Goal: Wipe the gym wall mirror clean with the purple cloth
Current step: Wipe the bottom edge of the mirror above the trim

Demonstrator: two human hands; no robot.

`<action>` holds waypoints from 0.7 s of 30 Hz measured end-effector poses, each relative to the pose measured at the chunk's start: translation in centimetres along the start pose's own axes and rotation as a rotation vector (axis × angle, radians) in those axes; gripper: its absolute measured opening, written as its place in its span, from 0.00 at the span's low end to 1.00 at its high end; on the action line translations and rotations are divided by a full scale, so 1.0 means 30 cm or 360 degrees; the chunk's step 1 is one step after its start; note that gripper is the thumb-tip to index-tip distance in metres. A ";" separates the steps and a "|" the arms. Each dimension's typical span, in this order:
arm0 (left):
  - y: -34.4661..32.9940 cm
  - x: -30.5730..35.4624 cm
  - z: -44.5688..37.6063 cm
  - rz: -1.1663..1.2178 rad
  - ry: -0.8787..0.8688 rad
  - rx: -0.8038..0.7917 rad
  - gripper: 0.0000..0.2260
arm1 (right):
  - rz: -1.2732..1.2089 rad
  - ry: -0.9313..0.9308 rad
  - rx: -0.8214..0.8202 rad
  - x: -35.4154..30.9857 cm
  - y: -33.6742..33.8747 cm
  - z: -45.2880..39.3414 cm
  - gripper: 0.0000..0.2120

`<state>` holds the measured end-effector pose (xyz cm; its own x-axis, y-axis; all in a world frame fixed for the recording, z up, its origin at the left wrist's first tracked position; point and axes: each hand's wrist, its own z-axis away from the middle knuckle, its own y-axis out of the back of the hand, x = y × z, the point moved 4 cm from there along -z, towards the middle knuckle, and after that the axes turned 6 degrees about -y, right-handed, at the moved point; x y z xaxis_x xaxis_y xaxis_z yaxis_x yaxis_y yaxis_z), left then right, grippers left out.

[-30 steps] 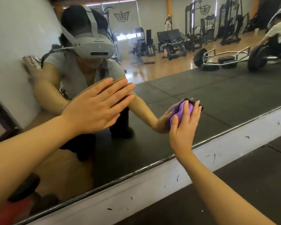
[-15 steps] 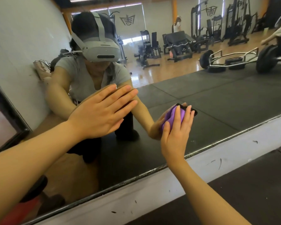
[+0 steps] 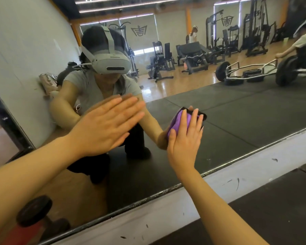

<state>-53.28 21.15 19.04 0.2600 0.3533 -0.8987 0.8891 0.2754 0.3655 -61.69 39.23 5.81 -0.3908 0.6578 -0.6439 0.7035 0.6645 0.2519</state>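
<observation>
Head view: bunched purple cloth (image 3: 179,121), black-edged

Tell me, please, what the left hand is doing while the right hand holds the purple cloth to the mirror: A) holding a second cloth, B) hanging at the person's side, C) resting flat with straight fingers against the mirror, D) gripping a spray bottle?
C: the left hand lies flat, fingers straight, against the mirror and holds nothing, while the right hand presses the purple cloth to the glass.

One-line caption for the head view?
Right hand presses purple cloth on gym mirror; left hand flat against glass.
</observation>
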 end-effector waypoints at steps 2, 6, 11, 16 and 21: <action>0.021 -0.059 0.026 -0.0092 0.0117 0.0034 0.27 | -0.0032 0.0045 -0.0027 -0.029 -0.014 0.033 0.28; 0.002 -0.091 0.057 -0.0227 0.0173 -0.0014 0.28 | -0.0001 0.0547 -0.0194 -0.135 -0.073 0.200 0.31; 0.003 -0.090 0.061 -0.0229 0.0165 -0.0007 0.27 | 0.0066 0.0806 -0.0177 -0.149 -0.092 0.201 0.31; -0.003 -0.089 0.062 -0.0215 0.0163 -0.0028 0.28 | -0.0009 0.0173 0.0028 0.069 -0.027 0.007 0.26; -0.002 -0.087 0.063 -0.0209 0.0166 -0.0012 0.27 | -0.0101 0.0181 -0.0017 0.029 -0.074 0.144 0.29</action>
<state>-53.30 18.52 20.91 0.1012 0.4046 -0.9089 0.9099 0.3317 0.2490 -61.03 36.81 1.57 -0.4997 0.6497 -0.5729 0.6689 0.7097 0.2214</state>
